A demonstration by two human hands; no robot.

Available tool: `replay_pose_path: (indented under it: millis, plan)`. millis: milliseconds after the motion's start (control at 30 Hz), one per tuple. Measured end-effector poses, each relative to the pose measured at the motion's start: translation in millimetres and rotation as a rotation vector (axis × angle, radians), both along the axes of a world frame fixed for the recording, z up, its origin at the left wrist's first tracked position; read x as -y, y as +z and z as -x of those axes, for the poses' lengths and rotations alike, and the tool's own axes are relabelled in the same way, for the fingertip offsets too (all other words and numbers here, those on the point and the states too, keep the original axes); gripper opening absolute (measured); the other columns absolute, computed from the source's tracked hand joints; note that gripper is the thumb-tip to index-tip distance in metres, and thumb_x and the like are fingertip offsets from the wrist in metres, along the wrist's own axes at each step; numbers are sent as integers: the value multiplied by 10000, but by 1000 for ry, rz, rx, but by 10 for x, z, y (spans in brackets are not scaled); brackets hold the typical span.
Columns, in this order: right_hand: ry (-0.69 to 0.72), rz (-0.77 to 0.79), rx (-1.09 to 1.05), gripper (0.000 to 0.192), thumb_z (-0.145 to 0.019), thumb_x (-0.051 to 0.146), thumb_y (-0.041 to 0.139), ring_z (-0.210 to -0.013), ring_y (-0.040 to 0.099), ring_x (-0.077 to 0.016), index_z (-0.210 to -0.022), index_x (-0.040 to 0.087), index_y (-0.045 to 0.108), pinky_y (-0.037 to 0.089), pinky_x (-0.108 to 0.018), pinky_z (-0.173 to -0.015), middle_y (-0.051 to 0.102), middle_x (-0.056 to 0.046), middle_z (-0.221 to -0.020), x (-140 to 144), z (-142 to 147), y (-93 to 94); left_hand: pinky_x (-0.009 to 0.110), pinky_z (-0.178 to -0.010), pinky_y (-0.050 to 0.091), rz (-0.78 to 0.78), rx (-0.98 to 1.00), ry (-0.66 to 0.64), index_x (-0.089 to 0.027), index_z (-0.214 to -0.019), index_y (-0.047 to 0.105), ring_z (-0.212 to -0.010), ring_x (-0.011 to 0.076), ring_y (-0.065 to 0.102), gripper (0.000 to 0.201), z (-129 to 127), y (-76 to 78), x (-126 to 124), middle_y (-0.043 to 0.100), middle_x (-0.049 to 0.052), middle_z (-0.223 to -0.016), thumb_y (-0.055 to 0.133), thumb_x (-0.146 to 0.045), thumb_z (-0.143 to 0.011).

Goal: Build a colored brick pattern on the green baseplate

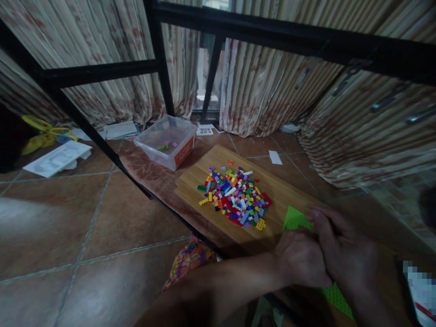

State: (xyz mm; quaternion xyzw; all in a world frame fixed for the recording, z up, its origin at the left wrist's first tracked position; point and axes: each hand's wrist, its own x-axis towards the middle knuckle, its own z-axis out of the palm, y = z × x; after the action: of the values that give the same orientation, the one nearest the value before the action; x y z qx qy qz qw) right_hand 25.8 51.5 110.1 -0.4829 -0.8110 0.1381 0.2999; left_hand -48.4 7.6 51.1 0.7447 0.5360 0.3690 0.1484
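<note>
Green baseplate (295, 219) lies at the bench's near right edge under both hands — left hand (301, 263) curled shut on it, right hand (344, 254) flat, fingers together. Keeping it pinned flat seems wise (brick pile (235, 196) sits near, mid-board).

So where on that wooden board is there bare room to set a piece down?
The wooden board is bare along its far right side, between the brick pile and the edge, and in its left corner towards the clear tub. The near end is crowded: both hands, left hand and right hand, rest on the green baseplate.
</note>
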Motion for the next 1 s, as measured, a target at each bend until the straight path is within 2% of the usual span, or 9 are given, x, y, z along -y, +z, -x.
replay_pose_path:
  millis: [133, 233, 333, 500, 633, 767, 900, 1000]
  plan:
    - [-17, 208, 3, 430, -860, 553, 471, -729, 694, -226, -936, 208, 716, 519, -312, -650, 745, -46, -808, -20, -172, -113, 298, -619, 556, 98, -29, -62, -98, -817, 700, -757, 234, 684, 280, -100, -4, 78, 729, 99, -767, 577, -323, -706]
    - [43, 352, 60, 395, -819, 546, 525, -769, 700, -228, -917, 223, 729, 521, -312, -682, 752, -32, -839, -90, -230, -133, 308, -633, 557, 85, 2, -25, -94, -812, 708, -764, 246, 686, 265, -197, 0, 123, 732, 103, -761, 562, -299, -726]
    - [101, 417, 107, 338, -785, 523, 578, -823, 697, -235, -883, 242, 739, 517, -334, -756, 754, -25, -879, -173, -171, -90, 320, -622, 552, 83, 37, 21, -89, -799, 712, -729, 254, 687, 265, -210, 30, 127, 727, 114, -741, 546, -286, -738]
    - [259, 408, 76, 247, -792, 426, 586, -899, 681, -231, -865, 245, 738, 506, -341, -814, 747, -28, -931, -370, 108, -122, 321, -645, 552, 173, 164, 89, -98, -848, 712, -756, 246, 691, 257, -91, 98, 57, 733, 119, -793, 516, -227, -743]
    - [355, 384, 121, 190, -793, 336, 597, -850, 677, -208, -877, 224, 725, 506, -327, -786, 738, -37, -893, -535, 342, -350, 314, -646, 550, 290, 201, 56, -108, -828, 718, -734, 239, 687, 253, -71, 99, 63, 729, 115, -777, 522, -234, -730]
    - [533, 333, 215, 189, -793, 243, 580, -765, 653, -182, -915, 214, 722, 503, -314, -717, 704, -40, -889, -605, 471, -526, 309, -693, 557, 326, 194, -9, -123, -842, 728, -787, 242, 692, 245, -100, 80, 112, 736, 117, -823, 552, -229, -708]
    - [525, 198, 222, 210, -827, 207, 556, -787, 638, -172, -974, 205, 706, 495, -301, -735, 681, -50, -911, -663, 538, -527, 333, -742, 561, 333, 184, -28, -116, -867, 730, -852, 266, 699, 267, -76, 94, 86, 740, 134, -879, 527, -221, -729]
    - [538, 159, 294, 198, -833, 182, 565, -782, 626, -164, -972, 204, 704, 482, -286, -736, 672, -48, -905, -709, 614, -503, 342, -762, 564, 381, 173, 10, -105, -880, 732, -891, 286, 701, 286, -45, 115, 41, 740, 146, -919, 511, -217, -738]
